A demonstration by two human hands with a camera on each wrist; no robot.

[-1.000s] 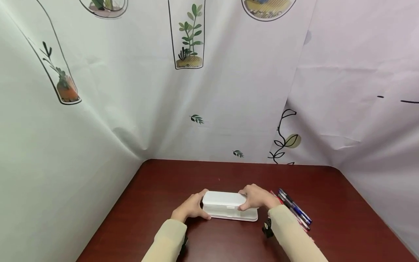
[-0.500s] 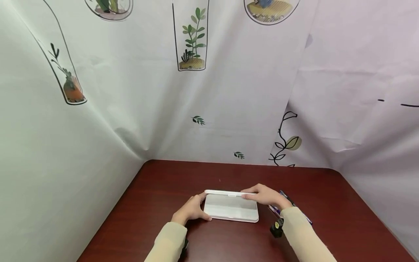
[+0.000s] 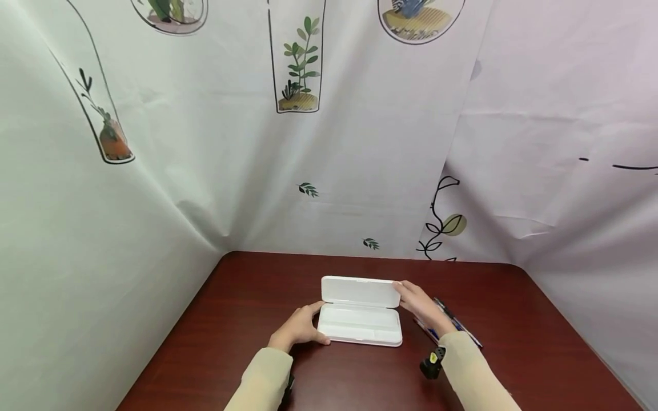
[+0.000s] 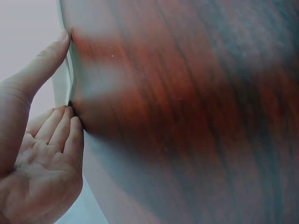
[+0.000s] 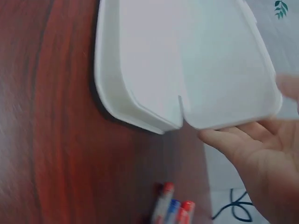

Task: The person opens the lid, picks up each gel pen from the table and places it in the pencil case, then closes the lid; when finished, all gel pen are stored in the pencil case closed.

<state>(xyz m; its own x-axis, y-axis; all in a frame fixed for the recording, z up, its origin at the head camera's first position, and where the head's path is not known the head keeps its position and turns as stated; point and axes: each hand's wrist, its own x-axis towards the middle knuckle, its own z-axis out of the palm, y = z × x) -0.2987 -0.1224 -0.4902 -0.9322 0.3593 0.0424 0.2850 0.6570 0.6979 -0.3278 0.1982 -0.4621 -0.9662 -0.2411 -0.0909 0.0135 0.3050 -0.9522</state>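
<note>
A white pencil case (image 3: 360, 325) lies on the table with its lid (image 3: 360, 291) raised and tilted back; its inside looks bare. At the case's left end, my left hand (image 3: 298, 328) grips it, thumb at the front corner and fingers at the rear one. The left wrist view shows that thumb (image 4: 49, 58) and the fingertips against the case's edge. My right hand (image 3: 421, 305) holds the right end of the lid. In the right wrist view its fingers (image 5: 243, 140) lie behind the lid, with the thumb partly out of frame by the lid's edge.
Several pens (image 3: 460, 325) lie on the dark red table (image 3: 267, 279) right of the case, partly hidden by the right forearm. Red and blue pen ends (image 5: 173, 207) show in the right wrist view. A patterned white cloth (image 3: 360, 142) hangs behind the table.
The pencil case's lid has swung from nearly closed to upright and back. My right hand has moved up and away with the lid; the left hand stays at the left end.
</note>
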